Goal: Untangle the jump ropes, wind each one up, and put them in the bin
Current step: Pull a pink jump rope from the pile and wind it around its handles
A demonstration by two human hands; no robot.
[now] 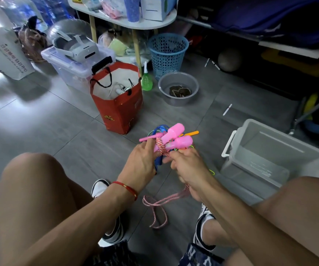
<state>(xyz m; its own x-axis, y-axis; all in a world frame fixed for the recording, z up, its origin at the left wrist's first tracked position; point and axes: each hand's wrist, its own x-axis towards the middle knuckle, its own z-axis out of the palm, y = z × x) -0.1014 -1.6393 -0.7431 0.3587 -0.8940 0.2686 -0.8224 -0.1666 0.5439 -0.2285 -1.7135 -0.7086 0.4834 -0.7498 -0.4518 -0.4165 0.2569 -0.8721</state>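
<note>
- Head view: the tangled jump ropes (171,140), with pink handles (176,138) and a red-and-white cord (159,201), are held up just left of the grey bin (270,148).
- The left hand (140,161) grips the bundle; the right hand (188,169) pinches the cord.
- Untangling looks barely begun; nothing shows in the bin.
- Next, I judge, that cord needs working free of the blue and green loops.

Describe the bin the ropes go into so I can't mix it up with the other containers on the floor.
Start at the person's right knee: the bin sits on the grey floor just beyond it, right of the hands holding the ropes. It is a pale grey, see-through rectangular tub with a white handle, and nothing shows inside it. The blue basket and round grey basin stand farther back.
</note>
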